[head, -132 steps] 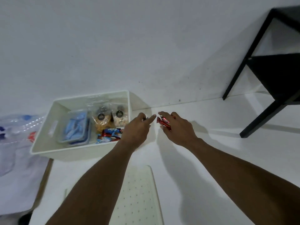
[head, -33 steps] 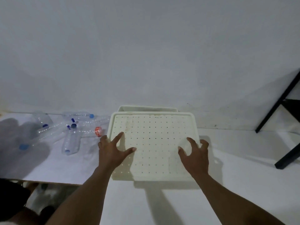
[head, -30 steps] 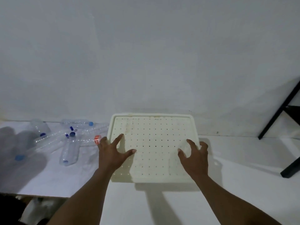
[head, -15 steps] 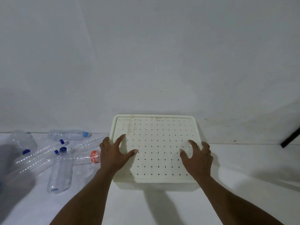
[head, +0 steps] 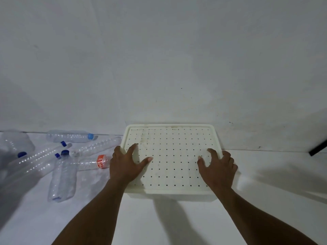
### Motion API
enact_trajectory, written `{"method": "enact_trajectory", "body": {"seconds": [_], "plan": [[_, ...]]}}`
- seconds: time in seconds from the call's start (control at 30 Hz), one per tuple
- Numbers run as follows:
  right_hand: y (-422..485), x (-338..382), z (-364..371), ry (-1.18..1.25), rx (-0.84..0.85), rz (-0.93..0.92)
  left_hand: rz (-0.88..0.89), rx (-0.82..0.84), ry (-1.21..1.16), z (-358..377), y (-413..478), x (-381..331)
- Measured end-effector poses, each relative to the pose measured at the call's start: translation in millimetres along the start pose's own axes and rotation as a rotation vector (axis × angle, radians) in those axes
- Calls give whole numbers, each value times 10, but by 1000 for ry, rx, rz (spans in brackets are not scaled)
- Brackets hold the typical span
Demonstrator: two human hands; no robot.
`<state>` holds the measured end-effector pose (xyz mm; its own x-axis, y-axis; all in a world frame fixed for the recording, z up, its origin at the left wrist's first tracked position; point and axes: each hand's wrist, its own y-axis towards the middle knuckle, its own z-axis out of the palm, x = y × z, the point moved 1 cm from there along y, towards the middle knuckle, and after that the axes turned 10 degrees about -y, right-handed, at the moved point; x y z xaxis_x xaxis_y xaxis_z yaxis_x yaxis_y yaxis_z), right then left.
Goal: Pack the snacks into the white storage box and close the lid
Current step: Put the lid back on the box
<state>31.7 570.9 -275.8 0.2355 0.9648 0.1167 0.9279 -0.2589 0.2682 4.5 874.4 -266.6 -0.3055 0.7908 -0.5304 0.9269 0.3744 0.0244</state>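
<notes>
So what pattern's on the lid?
The lid is off-white with a grid of small holes; head view.

Left hand [head: 126, 167], right hand [head: 217, 169] on lid [head: 173, 152]
</notes>
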Motion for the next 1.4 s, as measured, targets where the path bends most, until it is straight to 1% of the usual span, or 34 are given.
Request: {"method": "enact_trajectory", "body": {"seconds": [0.17, 0.27, 0.37, 0.47, 0.53, 0.6, 0.73, 0.83, 0.93, 1.03, 1.13, 1.23, 1.4], "plan": [[34, -86, -51, 16, 62, 32, -15, 29, -28, -37, -52, -50], [69, -176, -33, 18, 116, -28, -20, 34, -27, -22, -68, -96], [67, -163, -13, 7, 152, -35, -29, 57, -28, -23, -51, -113], [66, -140, -4, 54, 177, 13, -39, 65, -102, -4, -25, -117], [92, -183, 15, 113, 152, 59, -38, 54, -142, 39, -13, -124], [123, -234, 48, 129, 115, 36, -32, 44, -128, 80, -3, -129], [199, -181, 56, 67, 196, -23, -33, 65, -84, 112, 77, -97], [160, -120, 92, 33, 204, -24, 6, 85, 13, 135, 135, -52], [62, -130, 170, -40, 158, -94, 20, 135, 142, 214, 106, -14], [48, -151, 203, -78, 151, -144, 79, 125, 235, 281, 19, -26], [24, -165, 215, -127, 160, -243, 131, 152, 238, 337, -62, -102], [-78, -158, 190, -152, 184, -359, 144, 235, 242, 390, -182, -239], [-268, -160, 89, -66, 291, -419, 178, 328, 234, 445, -449, -445]]}}
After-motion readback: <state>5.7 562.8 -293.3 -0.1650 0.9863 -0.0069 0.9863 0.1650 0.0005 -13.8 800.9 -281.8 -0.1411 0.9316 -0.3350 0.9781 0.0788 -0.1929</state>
